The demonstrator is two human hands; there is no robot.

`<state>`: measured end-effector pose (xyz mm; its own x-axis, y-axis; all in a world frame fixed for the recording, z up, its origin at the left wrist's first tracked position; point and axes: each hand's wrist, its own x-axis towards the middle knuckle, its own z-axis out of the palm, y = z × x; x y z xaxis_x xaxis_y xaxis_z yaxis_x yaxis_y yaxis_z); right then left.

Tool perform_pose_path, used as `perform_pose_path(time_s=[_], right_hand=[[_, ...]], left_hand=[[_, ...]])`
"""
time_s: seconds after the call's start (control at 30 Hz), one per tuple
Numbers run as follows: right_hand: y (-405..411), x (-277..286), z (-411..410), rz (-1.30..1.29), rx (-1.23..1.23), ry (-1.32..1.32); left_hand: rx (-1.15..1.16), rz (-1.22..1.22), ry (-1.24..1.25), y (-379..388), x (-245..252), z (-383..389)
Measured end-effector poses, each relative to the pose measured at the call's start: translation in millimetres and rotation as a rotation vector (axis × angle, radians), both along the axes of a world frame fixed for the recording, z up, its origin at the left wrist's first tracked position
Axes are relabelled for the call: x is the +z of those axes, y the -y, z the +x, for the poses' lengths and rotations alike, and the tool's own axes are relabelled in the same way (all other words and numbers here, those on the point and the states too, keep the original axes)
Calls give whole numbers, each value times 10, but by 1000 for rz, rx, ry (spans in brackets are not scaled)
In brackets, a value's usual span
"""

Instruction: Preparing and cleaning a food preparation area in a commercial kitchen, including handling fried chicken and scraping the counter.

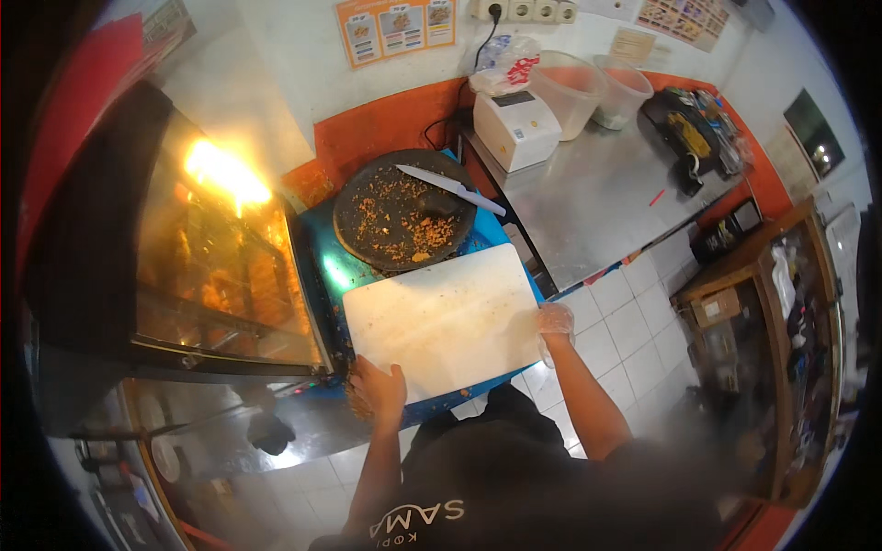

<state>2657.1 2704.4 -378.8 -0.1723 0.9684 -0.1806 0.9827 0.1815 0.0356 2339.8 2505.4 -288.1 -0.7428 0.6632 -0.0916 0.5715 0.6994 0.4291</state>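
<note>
A white plastic cutting board [441, 320], lightly stained and dotted with crumbs, lies tilted across the blue work surface before me. My left hand [380, 394] grips its near left corner, thumb against the edge. Something brown and rough shows beside those fingers; I cannot tell what it is. On the right edge is my right hand [555, 324], in a clear plastic glove and closed on the board. Beyond the board sits a round dark stone mortar [365, 227] strewn with orange-brown crumbs. A kitchen knife [448, 186] with a pale handle rests across its far right side.
At left stands a lit glass-fronted display cabinet [220, 275] with food inside. To the right, a steel counter [592, 206] holds a white label printer [517, 131], translucent plastic tubs [568, 89] and a dark bag [682, 131]. A wooden shelf unit [765, 303] stands farther right.
</note>
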Motion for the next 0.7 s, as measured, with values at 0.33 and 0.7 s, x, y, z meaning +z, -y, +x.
perform_pose_path(time_s=[0.33,0.7], right_hand=[[-273,-128,124,-444,-468,-576],[37,1204,135,-1186,-427,-1657]], left_hand=[[354,95,27,-115,-371,-252],[395,-25,39,-278,-317,-315]])
